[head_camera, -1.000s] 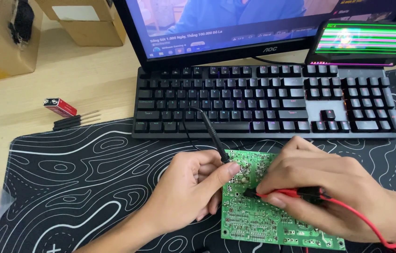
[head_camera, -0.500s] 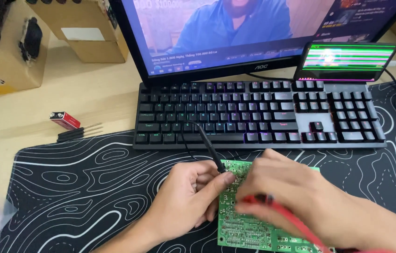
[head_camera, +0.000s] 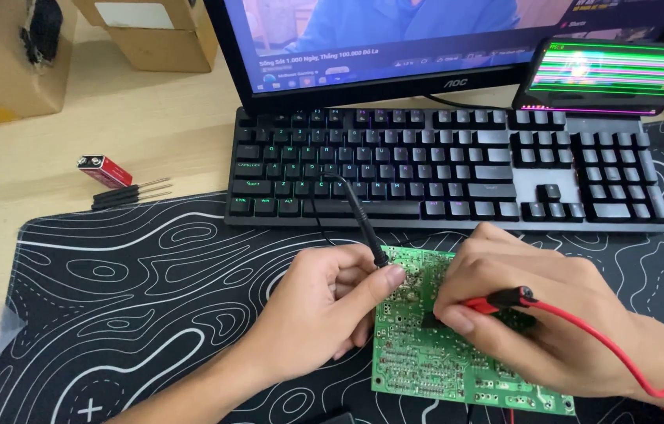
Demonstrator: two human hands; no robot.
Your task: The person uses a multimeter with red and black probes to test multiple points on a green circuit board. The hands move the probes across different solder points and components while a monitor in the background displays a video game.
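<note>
A green circuit board [head_camera: 426,357] lies flat on a black desk mat [head_camera: 135,290] with white contour lines. My left hand [head_camera: 320,310] pinches a black test probe [head_camera: 359,220], its tip down on the board's upper left part. A red test probe [head_camera: 504,300] is gripped in my right hand [head_camera: 536,314], pressed onto the board's middle. The red lead [head_camera: 622,361] trails off to the lower right. Both hands rest on or just over the board and hide much of it.
A black keyboard [head_camera: 442,169] lies just beyond the board, below a lit monitor [head_camera: 426,43]. A small glitching screen [head_camera: 614,74] stands at right. A red battery [head_camera: 104,170] and thin black screwdrivers [head_camera: 128,194] lie at left. Cardboard boxes [head_camera: 2,63] sit at the back left.
The view has shifted a little. Both hands stay on the board with their probes; my right hand has moved slightly left across the board.
</note>
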